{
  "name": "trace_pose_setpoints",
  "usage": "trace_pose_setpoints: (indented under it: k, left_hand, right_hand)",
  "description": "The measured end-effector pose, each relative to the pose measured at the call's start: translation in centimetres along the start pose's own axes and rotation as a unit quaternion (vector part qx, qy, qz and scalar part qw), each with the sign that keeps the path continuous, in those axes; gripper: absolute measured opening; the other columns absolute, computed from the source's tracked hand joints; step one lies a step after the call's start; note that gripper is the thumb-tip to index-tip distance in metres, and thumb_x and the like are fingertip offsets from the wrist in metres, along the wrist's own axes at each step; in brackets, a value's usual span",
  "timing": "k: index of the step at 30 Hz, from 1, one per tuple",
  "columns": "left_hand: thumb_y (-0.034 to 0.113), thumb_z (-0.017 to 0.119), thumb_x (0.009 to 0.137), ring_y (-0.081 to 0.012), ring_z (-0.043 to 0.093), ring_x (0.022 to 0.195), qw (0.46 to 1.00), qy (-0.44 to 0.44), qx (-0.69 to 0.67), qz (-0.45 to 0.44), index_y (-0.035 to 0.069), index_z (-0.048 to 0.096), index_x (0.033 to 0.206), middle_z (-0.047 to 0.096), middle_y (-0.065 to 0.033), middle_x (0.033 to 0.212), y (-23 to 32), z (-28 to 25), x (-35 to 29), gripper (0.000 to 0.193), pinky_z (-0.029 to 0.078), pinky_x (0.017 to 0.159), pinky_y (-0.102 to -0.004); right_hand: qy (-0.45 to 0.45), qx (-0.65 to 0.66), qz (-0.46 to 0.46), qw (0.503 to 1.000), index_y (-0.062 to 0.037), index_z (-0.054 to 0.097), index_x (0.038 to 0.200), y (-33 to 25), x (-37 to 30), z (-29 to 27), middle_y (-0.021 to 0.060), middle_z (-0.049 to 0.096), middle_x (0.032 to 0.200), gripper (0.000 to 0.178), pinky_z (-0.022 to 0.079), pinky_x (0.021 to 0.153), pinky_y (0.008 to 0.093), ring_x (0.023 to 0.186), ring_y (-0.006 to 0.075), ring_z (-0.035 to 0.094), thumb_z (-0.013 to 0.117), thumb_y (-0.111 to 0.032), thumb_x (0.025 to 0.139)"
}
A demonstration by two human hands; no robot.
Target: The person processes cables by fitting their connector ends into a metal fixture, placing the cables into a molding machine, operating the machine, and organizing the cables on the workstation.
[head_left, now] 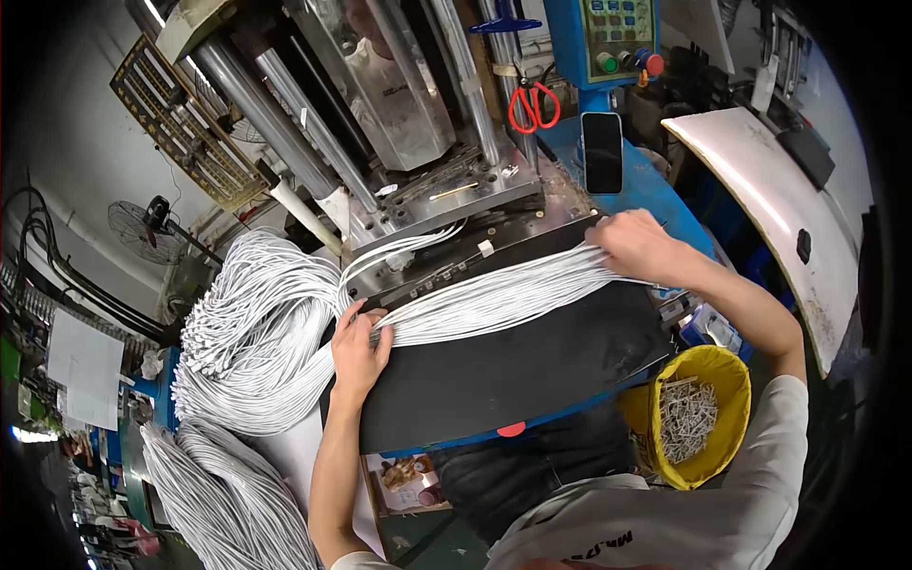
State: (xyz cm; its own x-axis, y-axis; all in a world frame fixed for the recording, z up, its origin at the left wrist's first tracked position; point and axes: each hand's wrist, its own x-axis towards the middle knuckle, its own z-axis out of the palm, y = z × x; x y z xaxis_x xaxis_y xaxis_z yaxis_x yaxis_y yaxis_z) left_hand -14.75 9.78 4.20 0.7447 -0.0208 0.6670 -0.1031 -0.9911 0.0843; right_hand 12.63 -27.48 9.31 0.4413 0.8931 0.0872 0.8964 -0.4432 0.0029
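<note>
A bundle of thin white cables [494, 299] stretches across a black mat [503, 380] between my two hands. At the bundle's left end my left hand [357, 353] is closed loosely round the cables, thumb on the near side and fingers on the far side. My right hand [638, 247] is closed on their right end, with a few ends poking out below the fist. To the left lies a big coiled heap of white cables [252, 323]. A few separate strands run from it to the metal press [446, 204] behind the mat.
A yellow-lined bin [727, 418] of small white scraps stands at the near right. Beyond my right hand are a phone [602, 152], red-handled scissors [534, 106] and a control box [617, 43] with buttons. More white cables [233, 494] hang at the near left. A fan [147, 228] stands behind the heap.
</note>
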Motion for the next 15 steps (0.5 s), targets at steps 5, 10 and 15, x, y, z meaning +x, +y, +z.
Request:
trace_pose_setpoints:
  k: [5, 10, 15]
  left_hand:
    - [0.002, 0.075, 0.08, -0.025, 0.071, 0.087, 0.988, 0.085, -0.1, -0.082, -0.001, 0.064, 0.092, 0.075, -0.011, 0.094, 0.9, -0.3, -0.9, 0.016, 0.055, 0.083, -0.0348]
    - [0.008, 0.079, 0.086, -0.0111, 0.065, 0.079, 0.922, -0.195, -0.2, -0.269, 0.0, 0.069, 0.099, 0.075, -0.0089, 0.093, 10.4, -3.5, 3.5, 0.019, 0.051, 0.072, -0.0253]
    - [0.018, 0.07, 0.101, -0.009, 0.059, 0.07, 0.626, -0.301, -0.621, -0.362, -0.001, 0.067, 0.11, 0.069, -0.0056, 0.087, 17.2, 0.2, 4.4, 0.021, 0.049, 0.066, -0.0255]
  right_hand:
    - [0.156, 0.133, -0.083, 0.975, -0.0033, 0.063, 0.094, 0.4, -0.5, -1.3, 0.0157, 0.07, 0.089, 0.013, 0.053, 0.072, 0.0496, 0.084, 0.0388, 0.069, 0.068, -0.011, 0.085]
    - [0.127, 0.006, -0.043, 0.991, -0.0048, 0.061, 0.093, -0.1, 0.3, -1.0, 0.0137, 0.066, 0.085, 0.015, 0.052, 0.069, 0.0484, 0.081, 0.0344, 0.068, 0.068, -0.015, 0.084]
    - [0.171, -0.024, -0.171, 0.97, -0.0097, 0.063, 0.098, -8.7, 0.9, 1.2, 0.0074, 0.06, 0.088, 0.018, 0.051, 0.068, 0.0417, 0.085, 0.0262, 0.063, 0.066, -0.022, 0.085]
